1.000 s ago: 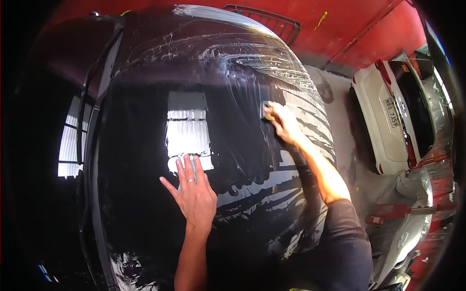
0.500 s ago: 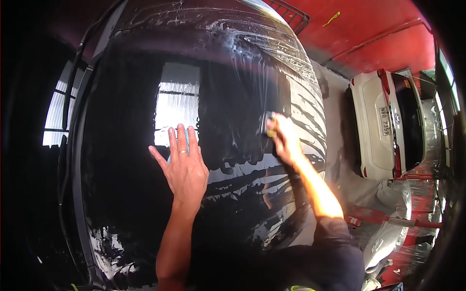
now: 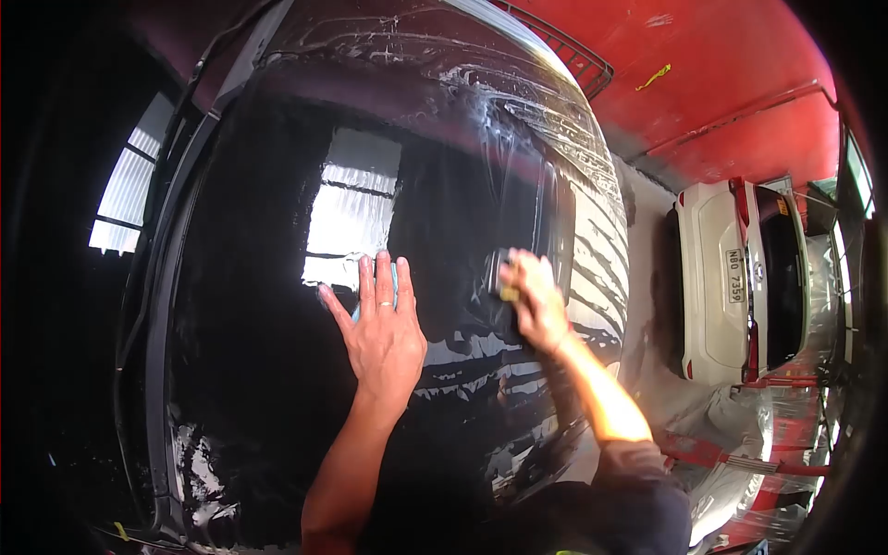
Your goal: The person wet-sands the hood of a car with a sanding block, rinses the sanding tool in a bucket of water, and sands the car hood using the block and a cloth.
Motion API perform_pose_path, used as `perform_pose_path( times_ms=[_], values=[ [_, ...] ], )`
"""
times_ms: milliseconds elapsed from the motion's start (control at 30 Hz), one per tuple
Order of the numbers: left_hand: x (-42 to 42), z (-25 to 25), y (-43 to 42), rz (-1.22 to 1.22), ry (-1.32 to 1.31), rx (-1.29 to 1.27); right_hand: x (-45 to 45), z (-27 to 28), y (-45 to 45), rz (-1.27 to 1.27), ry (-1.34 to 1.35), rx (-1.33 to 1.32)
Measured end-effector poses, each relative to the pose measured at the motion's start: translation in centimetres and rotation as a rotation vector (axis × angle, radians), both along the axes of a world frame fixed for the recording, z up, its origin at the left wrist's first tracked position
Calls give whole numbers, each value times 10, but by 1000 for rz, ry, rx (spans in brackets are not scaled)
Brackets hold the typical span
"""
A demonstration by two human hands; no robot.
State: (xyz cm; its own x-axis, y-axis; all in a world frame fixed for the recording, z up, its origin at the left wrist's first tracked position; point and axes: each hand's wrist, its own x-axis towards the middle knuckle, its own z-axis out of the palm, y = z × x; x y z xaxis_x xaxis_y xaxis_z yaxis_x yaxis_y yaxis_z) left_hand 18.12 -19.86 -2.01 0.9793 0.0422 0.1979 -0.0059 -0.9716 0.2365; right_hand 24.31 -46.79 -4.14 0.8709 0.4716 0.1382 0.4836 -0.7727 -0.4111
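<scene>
A dark, glossy car hood (image 3: 268, 370) fills the middle of the view, with wet-looking clear film on it, wrinkled toward the right side. My left hand (image 3: 388, 347) lies flat on it with fingers stretched out, over a light blue cloth (image 3: 398, 285) that shows between the fingers. To the right, my right hand (image 3: 541, 305) is closed on a small squeegee (image 3: 499, 276) with dark and yellow parts, pressed to the film. Its far edge is blurred, and my fingers cover part of it.
A white car (image 3: 712, 277) with a licence plate stands beyond a strip of floor at right. Behind it is a red floor (image 3: 712, 83) with a yellow scrap (image 3: 653, 77). Clear plastic sheeting (image 3: 731, 425) hangs near red bars at lower right. A black rack (image 3: 573, 55) stands past the hood.
The view has shifted, so the hood and white car appear lower and farther right. My right hand has drawn the squeegee leftward over the film. My left hand stays flat on the cloth.
</scene>
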Motion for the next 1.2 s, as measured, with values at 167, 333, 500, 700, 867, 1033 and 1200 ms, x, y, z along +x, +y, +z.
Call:
perform_pose_path(
  times_ms=[167, 333, 500, 700, 867, 1033, 1200],
  values=[
    [0, 2, 0, 1, -19, -16, 83, -4, 23, 36, -109, 18],
    [-4, -2, 1, 3, -50, -38, 231, -26, 38, -145, -192, 147],
    [1, 0, 2, 6, -8, -126, -38, 8, 66, 116, -60, 27],
    [-1, -6, 1, 36, -61, -133, 193, -7, 105, 8, -250, 141],
    [2, -2, 1, 46, -65, -197, 90, 0, 104, 35, -191, 141],
    [1, 0, 2, 41, -34, -189, 35, -1, 106, 64, -131, 55],
    [1, -1, 2, 40, -52, -183, 212, -14, 124, -56, -293, 165]
  ],
)
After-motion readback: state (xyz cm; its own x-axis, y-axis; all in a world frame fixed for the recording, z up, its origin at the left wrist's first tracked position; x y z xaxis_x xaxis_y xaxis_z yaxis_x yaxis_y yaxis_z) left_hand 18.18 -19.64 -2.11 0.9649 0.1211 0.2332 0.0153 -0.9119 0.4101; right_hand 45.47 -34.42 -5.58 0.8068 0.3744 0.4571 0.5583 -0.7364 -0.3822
